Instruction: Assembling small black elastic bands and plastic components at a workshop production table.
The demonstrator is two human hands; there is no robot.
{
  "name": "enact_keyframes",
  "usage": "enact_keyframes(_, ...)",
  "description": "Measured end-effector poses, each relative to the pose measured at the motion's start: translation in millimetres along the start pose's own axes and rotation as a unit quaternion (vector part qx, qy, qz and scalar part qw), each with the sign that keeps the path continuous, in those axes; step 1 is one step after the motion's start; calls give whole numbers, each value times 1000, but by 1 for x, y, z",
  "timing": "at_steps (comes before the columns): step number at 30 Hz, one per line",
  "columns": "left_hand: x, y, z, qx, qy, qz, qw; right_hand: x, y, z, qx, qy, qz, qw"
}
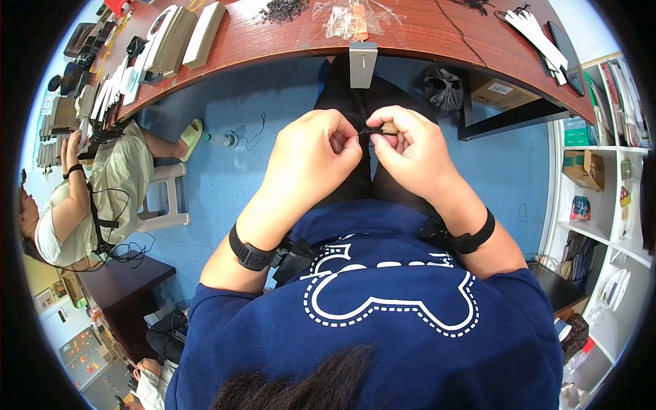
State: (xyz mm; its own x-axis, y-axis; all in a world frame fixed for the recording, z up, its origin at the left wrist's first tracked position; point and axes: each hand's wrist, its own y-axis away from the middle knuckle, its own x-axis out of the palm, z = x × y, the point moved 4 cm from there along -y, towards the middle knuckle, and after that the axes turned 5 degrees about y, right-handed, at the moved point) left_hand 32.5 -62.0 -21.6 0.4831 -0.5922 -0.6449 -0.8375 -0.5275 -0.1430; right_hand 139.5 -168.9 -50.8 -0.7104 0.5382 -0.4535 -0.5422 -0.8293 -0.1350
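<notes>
Above my lap, my left hand [316, 154] and my right hand [415, 150] meet with their fingertips pinched. A thin black cord-like piece [370, 131] runs between the two pinches. It is too small and too covered by fingers for me to tell its kind. In the curled fingers of my right hand sits a short tan piece [389, 128], like a wooden handle, mostly hidden. Just beyond my hands, a pale metal block [363, 65] hangs at the table's edge, with an orange object [359, 22] and clear plastic film [333, 26] behind it.
The reddish table [266, 42] carries a pile of black bits [283, 9], stacked white strips [205, 34] at left, and white strips [536, 42] beside a dark tablet [566, 58] at right. A co-worker [89, 198] sits at left. Shelves [601, 225] stand at right.
</notes>
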Motion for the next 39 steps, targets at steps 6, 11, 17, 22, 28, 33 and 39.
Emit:
enact_keyframes(6, -3, -3, -2, -30, 24, 65, 997, 1, -2, -3, -40, -6, 30, 999)
enact_keyframes(11, -7, -7, 1, 39, 25, 121, 992, 2, -1, -8, -15, -71, 126, 989)
enact_keyframes(17, 0, -6, 9, -88, 203, 214, 951, 9, 1, -12, 106, -300, 241, 917)
enact_keyframes(22, 0, -6, 11, -68, 208, 184, 958, 13, 2, -18, 159, -371, 281, 871)
enact_keyframes(28, -7, -8, -1, 92, 35, 89, 991, 14, 2, -18, 246, -465, 297, 797)
enact_keyframes(33, -5, -5, -1, 61, 83, 2, 995, 16, 1, -17, 252, -496, 258, 790)
enact_keyframes(39, -4, 2, -8, 106, 94, 2, 990, 13, -3, -18, 212, -478, 203, 828)
